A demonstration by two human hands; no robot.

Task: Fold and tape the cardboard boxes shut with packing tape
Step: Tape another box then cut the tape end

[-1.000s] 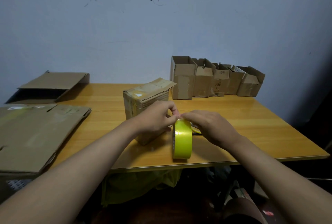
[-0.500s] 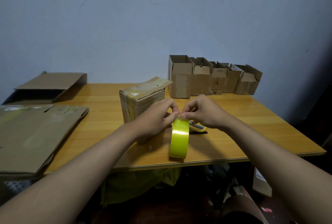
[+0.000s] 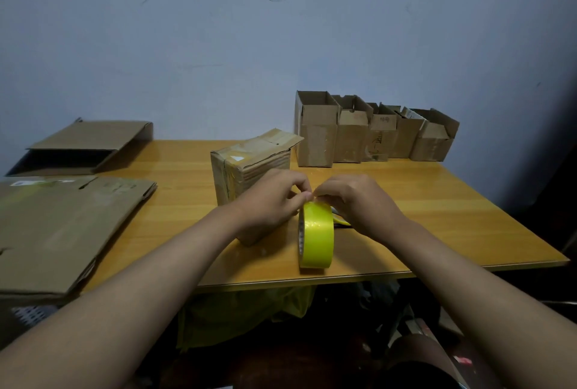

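A yellow roll of packing tape (image 3: 317, 235) stands on its edge near the front of the wooden table (image 3: 437, 201). My left hand (image 3: 271, 201) and my right hand (image 3: 359, 201) meet at the top of the roll, fingertips pinching at its upper rim. Just behind my left hand stands a closed cardboard box (image 3: 246, 167) with one flap sticking up at its far end. Behind the roll, a yellow-handled tool (image 3: 340, 219) lies mostly hidden by my right hand.
A row of several open small cardboard boxes (image 3: 374, 132) stands against the wall at the back right. Flattened cardboard (image 3: 62, 226) lies at the left, with an open flat box (image 3: 81, 151) behind it. A yellow bag (image 3: 243, 313) hangs under the table.
My right hand has shifted back down onto the top of the roll, closer to my left hand. The roll and the box stay where they were.
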